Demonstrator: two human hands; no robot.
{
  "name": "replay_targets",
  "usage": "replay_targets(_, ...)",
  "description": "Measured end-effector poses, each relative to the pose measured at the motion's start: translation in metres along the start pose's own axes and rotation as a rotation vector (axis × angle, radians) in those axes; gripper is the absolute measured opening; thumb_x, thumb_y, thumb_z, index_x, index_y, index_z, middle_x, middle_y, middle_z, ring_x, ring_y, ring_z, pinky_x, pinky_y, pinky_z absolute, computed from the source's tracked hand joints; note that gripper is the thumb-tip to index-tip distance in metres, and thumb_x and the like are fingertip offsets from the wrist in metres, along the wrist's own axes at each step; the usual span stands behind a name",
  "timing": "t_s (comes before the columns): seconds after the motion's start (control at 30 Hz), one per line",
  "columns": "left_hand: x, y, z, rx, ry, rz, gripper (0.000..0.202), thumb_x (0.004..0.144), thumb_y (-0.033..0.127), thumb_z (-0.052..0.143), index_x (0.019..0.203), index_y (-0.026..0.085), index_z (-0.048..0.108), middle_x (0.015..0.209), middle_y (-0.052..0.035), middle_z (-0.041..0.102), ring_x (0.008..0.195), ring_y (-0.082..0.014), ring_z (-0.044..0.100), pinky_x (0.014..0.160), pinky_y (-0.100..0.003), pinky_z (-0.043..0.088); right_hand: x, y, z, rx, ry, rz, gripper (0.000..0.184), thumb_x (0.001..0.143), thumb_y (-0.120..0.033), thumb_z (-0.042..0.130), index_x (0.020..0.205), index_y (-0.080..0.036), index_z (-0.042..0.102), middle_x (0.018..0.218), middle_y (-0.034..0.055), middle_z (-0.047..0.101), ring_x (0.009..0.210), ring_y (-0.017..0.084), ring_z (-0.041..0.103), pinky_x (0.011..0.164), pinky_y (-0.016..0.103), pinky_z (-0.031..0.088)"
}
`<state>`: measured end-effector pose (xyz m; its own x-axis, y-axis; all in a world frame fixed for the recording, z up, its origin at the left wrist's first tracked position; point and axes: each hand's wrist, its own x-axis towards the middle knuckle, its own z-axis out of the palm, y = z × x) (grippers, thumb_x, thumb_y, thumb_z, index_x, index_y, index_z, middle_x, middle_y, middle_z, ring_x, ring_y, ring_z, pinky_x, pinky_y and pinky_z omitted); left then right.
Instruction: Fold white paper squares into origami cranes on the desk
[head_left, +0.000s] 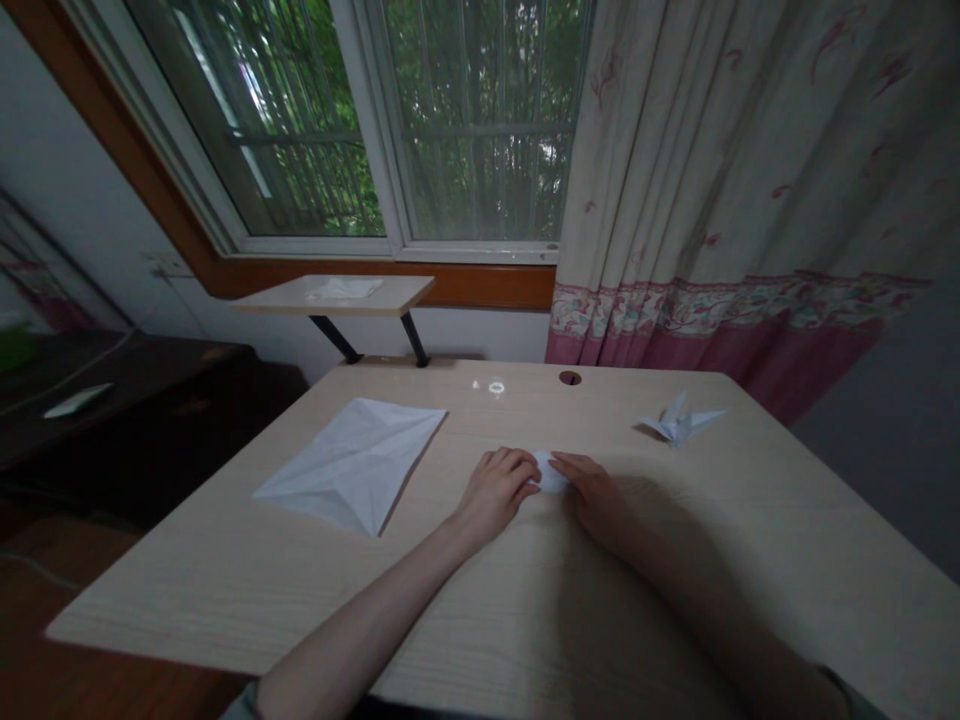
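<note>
Left fingers [514,460]: curled over the left edge of a small white paper [553,474], gripping it.
Right fingers [581,465]: laid along its right edge; whether they pinch it, I cannot tell.
Small white paper: between both sets of fingers.
Surface [480,620]: pale, wood-grained, beneath the fingers, a round hole [570,379] beyond them.
Creased sheet [351,460]: left of the fingers, well apart.
Paper crane [679,428]: right of the fingers, farther off.
Raised shelf [281,297]: beyond the fingers, leftward, on black supports.
Window [487,130]: past the shelf from the fingers, bars and greenery outside.
Curtain [675,160]: beyond the fingers, rightward, patterned, pink below.
</note>
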<state>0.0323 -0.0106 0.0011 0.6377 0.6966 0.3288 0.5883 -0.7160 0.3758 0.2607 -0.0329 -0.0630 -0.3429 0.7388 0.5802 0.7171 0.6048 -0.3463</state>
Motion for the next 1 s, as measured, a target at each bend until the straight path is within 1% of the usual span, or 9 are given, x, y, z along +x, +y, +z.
replay_targets(0.1,0.0,0.0,0.0,0.028,0.015,0.006,0.006,0.098,0.024,0.058,0.1,0.024,0.064,0.115,-0.0022,0.067,0.108,-0.0209,0.057,0.091,-0.037,0.04,0.003,-0.003,-0.002,0.021,-0.002,0.022,0.059,0.079,0.001,0.039,0.129,-0.022,0.059,0.128,0.0106,0.064,0.12,0.022,0.058,0.103,0.051,0.05)
replay_targets(0.2,0.0,0.001,-0.001,0.068,0.014,0.026,0.01,0.1,0.021,0.055,0.1,0.024,0.064,0.116,-0.0027,0.067,0.109,-0.0213,0.057,0.09,-0.037,0.04,0.006,-0.008,-0.006,0.036,-0.032,0.045,0.055,0.079,0.001,0.04,0.124,-0.022,0.063,0.121,0.0101,0.066,0.114,0.021,0.06,0.101,0.049,0.052)
replay_targets(0.33,0.001,0.001,-0.001,0.128,0.016,0.035,0.014,0.101,0.02,0.05,0.103,0.023,0.064,0.114,-0.0035,0.068,0.106,-0.0221,0.057,0.088,-0.039,0.039,0.007,-0.014,-0.012,-0.004,-0.07,0.081,0.049,0.08,0.0,0.044,0.118,-0.022,0.065,0.119,0.01,0.067,0.11,0.022,0.061,0.099,0.047,0.052)
replay_targets(0.47,0.0,0.0,-0.001,0.136,0.022,0.029,0.014,0.101,0.021,0.05,0.103,0.023,0.064,0.112,-0.0039,0.068,0.105,-0.0223,0.056,0.086,-0.039,0.04,0.007,-0.017,-0.015,-0.018,-0.079,0.058,0.047,0.08,0.0,0.045,0.116,-0.021,0.066,0.114,0.0098,0.069,0.107,0.021,0.063,0.098,0.045,0.053)
replay_targets(0.6,0.0,-0.002,0.001,0.161,0.028,-0.002,0.012,0.1,0.019,0.052,0.102,0.023,0.063,0.109,-0.0031,0.067,0.1,-0.0219,0.057,0.085,-0.037,0.041,0.006,-0.016,-0.016,-0.02,-0.06,0.078,0.047,0.079,-0.001,0.044,0.114,-0.022,0.067,0.112,0.0083,0.071,0.105,0.021,0.066,0.097,0.044,0.054)
replay_targets(0.7,0.0,-0.003,0.002,0.153,0.038,-0.029,0.012,0.099,0.019,0.052,0.101,0.023,0.064,0.106,-0.0032,0.067,0.097,-0.0216,0.058,0.083,-0.036,0.043,0.007,-0.019,-0.019,-0.035,-0.076,0.103,0.045,0.079,-0.002,0.043,0.11,-0.022,0.069,0.109,0.0084,0.074,0.102,0.021,0.069,0.096,0.043,0.056)
replay_targets(0.8,0.0,-0.004,0.003,0.144,0.078,-0.061,0.011,0.098,0.019,0.054,0.098,0.022,0.064,0.105,-0.0041,0.066,0.097,-0.022,0.059,0.083,-0.035,0.046,0.01,-0.025,-0.023,-0.035,-0.083,0.14,0.043,0.078,-0.002,0.045,0.105,-0.021,0.072,0.104,0.0084,0.076,0.096,0.022,0.072,0.091,0.04,0.059)
replay_targets(0.9,0.001,-0.004,0.002,0.141,0.106,-0.094,0.01,0.096,0.018,0.056,0.095,0.021,0.066,0.104,-0.0051,0.065,0.096,-0.0227,0.059,0.083,-0.035,0.048,0.013,-0.034,-0.028,-0.03,-0.096,0.188,0.042,0.077,-0.002,0.046,0.099,-0.024,0.074,0.1,0.0068,0.077,0.091,0.023,0.073,0.087,0.039,0.06)
replay_targets(1.0,0.001,-0.003,0.002,0.078,0.108,-0.121,0.011,0.096,0.018,0.055,0.097,0.02,0.066,0.104,-0.0055,0.065,0.097,-0.0221,0.06,0.086,-0.035,0.05,0.015,-0.04,-0.032,-0.025,-0.128,0.184,0.041,0.079,-0.002,0.046,0.095,-0.025,0.075,0.097,0.0055,0.077,0.088,0.024,0.073,0.085,0.037,0.059)
